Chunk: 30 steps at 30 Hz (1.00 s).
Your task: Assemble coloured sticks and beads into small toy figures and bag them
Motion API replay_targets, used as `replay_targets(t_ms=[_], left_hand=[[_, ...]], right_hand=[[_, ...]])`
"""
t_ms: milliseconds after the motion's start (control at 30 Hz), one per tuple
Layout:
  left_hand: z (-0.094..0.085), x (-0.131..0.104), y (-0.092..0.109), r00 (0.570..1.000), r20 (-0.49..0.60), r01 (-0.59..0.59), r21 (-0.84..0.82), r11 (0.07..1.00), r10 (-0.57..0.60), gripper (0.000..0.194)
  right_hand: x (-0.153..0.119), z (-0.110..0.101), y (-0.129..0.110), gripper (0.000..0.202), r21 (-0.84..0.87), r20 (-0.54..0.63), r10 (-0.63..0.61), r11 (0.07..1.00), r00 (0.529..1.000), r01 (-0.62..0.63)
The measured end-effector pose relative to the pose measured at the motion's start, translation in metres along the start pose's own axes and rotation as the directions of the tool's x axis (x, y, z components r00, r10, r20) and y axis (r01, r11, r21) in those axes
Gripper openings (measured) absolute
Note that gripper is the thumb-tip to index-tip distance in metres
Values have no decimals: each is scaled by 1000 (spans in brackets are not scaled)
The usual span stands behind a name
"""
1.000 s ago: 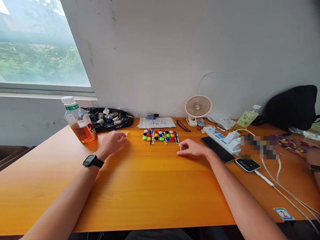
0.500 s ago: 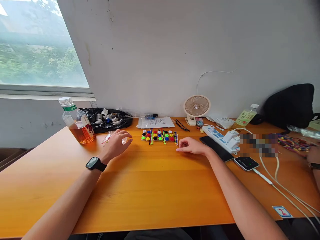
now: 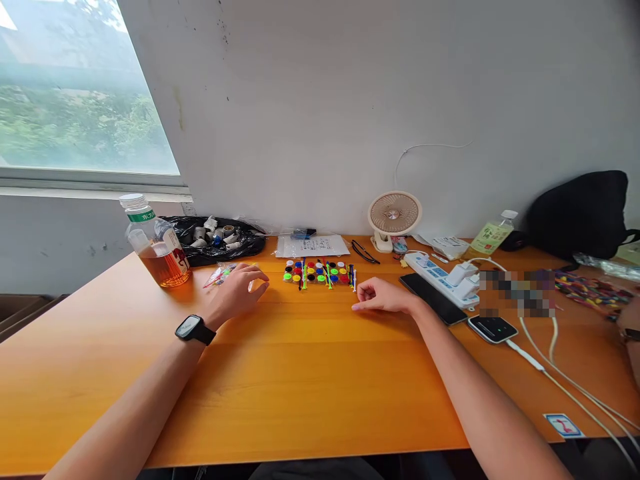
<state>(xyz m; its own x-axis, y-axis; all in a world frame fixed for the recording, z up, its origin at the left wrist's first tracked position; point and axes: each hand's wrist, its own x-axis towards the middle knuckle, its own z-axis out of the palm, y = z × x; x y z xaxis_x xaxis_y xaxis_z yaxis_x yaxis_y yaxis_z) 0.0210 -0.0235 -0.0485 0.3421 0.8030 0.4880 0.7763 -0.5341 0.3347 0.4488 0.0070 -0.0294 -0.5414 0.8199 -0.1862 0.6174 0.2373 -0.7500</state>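
Note:
My left hand [image 3: 236,293], with a dark watch [image 3: 193,328] on the wrist, hovers at the left of the table. Its thumb and fingers are bent but apart. A clear plastic bag [image 3: 217,275] with small coloured pieces lies partly hidden behind it. Something yellow shows by the knuckles; whether it touches them I cannot tell. My right hand [image 3: 383,295] is loosely curled, side down on the wood, with nothing visible in it. Just beyond its fingers lies a white stick [image 3: 355,280], at the end of rows of round coloured caps [image 3: 311,271] with bright thin sticks laid between them.
A tea bottle [image 3: 163,257] and a black bag of rolls [image 3: 225,248] stand left. Papers [image 3: 313,247], glasses [image 3: 365,252] and a small fan [image 3: 393,217] are behind. To the right are a phone [image 3: 433,298], a power strip [image 3: 443,273], cables and another person's arm [image 3: 631,327].
My left hand has shifted slightly right and toward me, showing more of the clear bag and a bit of yellow behind the fingers. My right hand has hardly moved.

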Motion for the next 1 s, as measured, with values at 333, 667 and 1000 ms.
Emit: replay_targets(t_ms=[333, 667, 1000], left_hand=[[-2, -1, 7, 999, 33, 12, 18, 1000, -12, 26], [6, -3, 35, 994, 108, -21, -58, 998, 27, 22], [24, -16, 107, 880, 272, -309, -296, 904, 390, 52]], right_hand=[[-3, -6, -1, 54, 102, -16, -27, 994, 1000, 28], [-27, -16, -18, 81, -329, 267, 85, 944, 960, 8], [-32, -8, -46, 61, -184, 343, -51, 975, 938, 121]])
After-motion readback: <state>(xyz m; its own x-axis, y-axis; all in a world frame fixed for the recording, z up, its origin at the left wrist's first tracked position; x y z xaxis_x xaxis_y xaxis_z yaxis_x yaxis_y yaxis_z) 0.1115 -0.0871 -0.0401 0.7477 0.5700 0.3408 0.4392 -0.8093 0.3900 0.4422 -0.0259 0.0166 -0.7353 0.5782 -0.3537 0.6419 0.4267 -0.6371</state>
